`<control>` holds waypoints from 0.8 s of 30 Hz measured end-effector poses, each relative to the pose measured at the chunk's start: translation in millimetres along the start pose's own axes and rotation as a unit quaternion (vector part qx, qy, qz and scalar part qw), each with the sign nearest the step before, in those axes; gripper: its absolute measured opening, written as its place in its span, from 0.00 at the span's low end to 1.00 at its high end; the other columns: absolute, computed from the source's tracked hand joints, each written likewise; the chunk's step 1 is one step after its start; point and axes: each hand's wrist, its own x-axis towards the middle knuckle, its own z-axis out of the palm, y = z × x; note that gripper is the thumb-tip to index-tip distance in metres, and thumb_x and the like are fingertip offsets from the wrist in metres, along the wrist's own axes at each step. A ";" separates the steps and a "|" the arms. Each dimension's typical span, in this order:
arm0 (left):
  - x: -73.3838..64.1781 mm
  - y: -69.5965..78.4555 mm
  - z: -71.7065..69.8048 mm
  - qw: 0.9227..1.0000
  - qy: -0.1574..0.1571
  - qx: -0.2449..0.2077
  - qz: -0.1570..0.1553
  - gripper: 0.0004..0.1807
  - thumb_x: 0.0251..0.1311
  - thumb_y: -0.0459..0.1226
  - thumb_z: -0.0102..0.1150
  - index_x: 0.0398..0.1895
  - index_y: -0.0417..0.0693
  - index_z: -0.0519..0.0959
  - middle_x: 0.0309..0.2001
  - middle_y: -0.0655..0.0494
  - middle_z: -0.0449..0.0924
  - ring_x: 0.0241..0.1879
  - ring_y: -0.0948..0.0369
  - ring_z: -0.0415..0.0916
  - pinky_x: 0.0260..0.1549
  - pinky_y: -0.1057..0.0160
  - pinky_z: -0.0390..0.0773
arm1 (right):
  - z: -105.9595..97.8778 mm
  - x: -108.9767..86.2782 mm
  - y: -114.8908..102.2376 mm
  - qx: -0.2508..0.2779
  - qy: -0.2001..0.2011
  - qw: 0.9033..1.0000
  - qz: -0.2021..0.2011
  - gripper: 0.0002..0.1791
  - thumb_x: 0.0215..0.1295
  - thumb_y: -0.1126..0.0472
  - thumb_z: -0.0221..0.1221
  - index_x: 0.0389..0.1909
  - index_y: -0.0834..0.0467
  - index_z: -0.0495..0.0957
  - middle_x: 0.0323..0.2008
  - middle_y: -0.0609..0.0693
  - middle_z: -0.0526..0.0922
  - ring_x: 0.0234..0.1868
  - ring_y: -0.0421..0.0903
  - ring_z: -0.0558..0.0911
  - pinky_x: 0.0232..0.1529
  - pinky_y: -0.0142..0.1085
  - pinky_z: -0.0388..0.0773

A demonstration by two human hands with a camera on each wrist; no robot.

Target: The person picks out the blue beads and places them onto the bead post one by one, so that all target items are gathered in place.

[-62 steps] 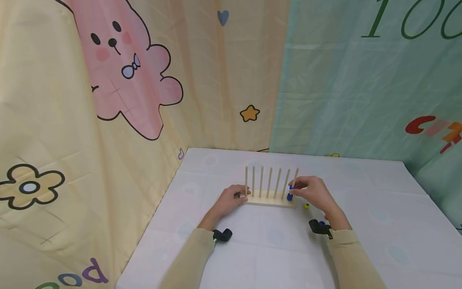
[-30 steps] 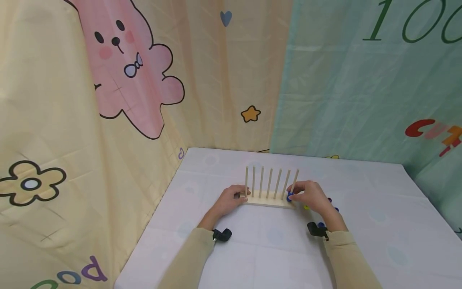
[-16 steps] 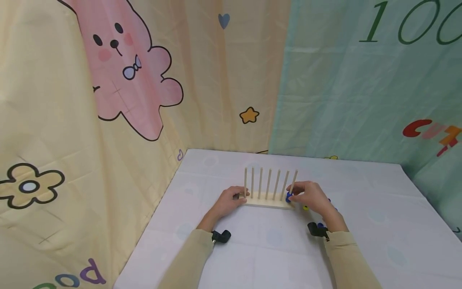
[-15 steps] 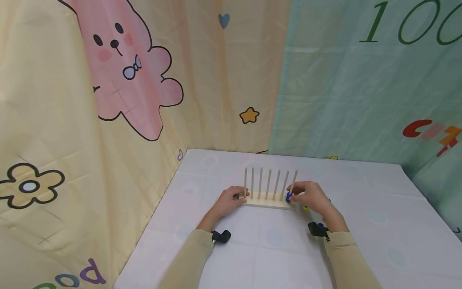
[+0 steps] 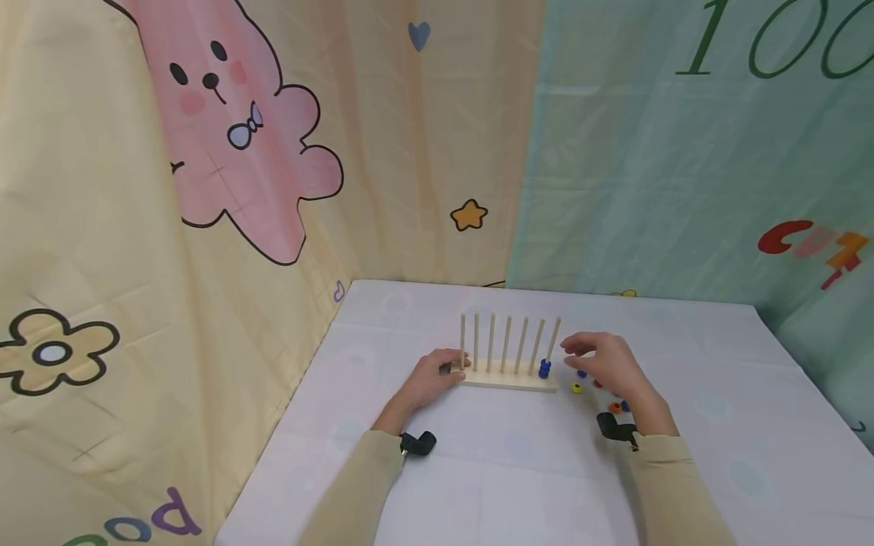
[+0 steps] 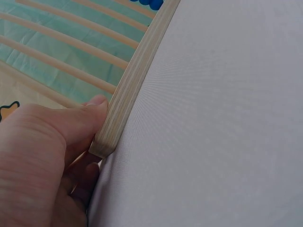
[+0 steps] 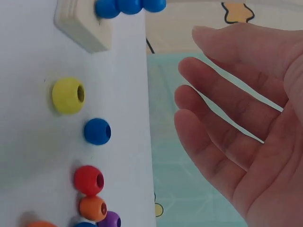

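Observation:
A pale wooden board (image 5: 508, 381) with several upright pegs stands on the table. My left hand (image 5: 434, 376) grips its left end, thumb on the near edge in the left wrist view. Blue beads (image 5: 544, 368) are stacked low on the rightmost peg; the right wrist view shows three blue beads (image 7: 129, 5) there. My right hand (image 5: 609, 367) hovers just right of that peg, fingers loosely bent and apart, holding nothing. Below it on the table lie a yellow bead (image 7: 68, 95), a blue bead (image 7: 97, 131) and a red bead (image 7: 88, 180).
More loose beads lie nearer the right wrist, among them an orange bead (image 7: 93, 208) and a purple bead (image 7: 110, 219). A white cloth covers the table (image 5: 505, 470). Printed curtains (image 5: 423, 136) hang behind and to the left.
My right hand has let go of the blue bead on the rightmost peg and moved off to the right. The left hand keeps its hold on the board.

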 end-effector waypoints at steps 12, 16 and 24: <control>0.3 -1.5 0.9 1.000 0.001 -0.002 0.002 0.12 0.66 0.39 0.66 0.52 0.59 0.85 0.59 0.63 0.80 0.64 0.59 0.70 0.63 0.53 0.68 | -5.0 4.2 23.8 -0.047 0.009 0.999 0.010 0.16 0.65 0.63 0.67 0.53 0.57 0.84 0.47 0.55 0.85 0.49 0.56 0.80 0.44 0.49 0.82; -0.4 -1.6 1.3 1.000 0.002 -0.005 0.002 0.12 0.65 0.40 0.66 0.52 0.58 0.85 0.59 0.63 0.80 0.63 0.58 0.71 0.63 0.53 0.69 | -3.8 5.7 28.7 -0.052 0.003 0.999 0.015 0.16 0.64 0.63 0.67 0.52 0.57 0.84 0.46 0.55 0.85 0.49 0.56 0.80 0.44 0.49 0.82; -0.2 -3.1 1.6 1.000 0.003 -0.010 0.007 0.12 0.65 0.40 0.66 0.51 0.58 0.85 0.59 0.64 0.80 0.63 0.59 0.71 0.62 0.53 0.69 | 0.9 8.9 35.1 -0.043 -0.023 0.998 0.036 0.15 0.65 0.63 0.66 0.52 0.58 0.84 0.48 0.58 0.84 0.38 0.50 0.81 0.36 0.42 0.83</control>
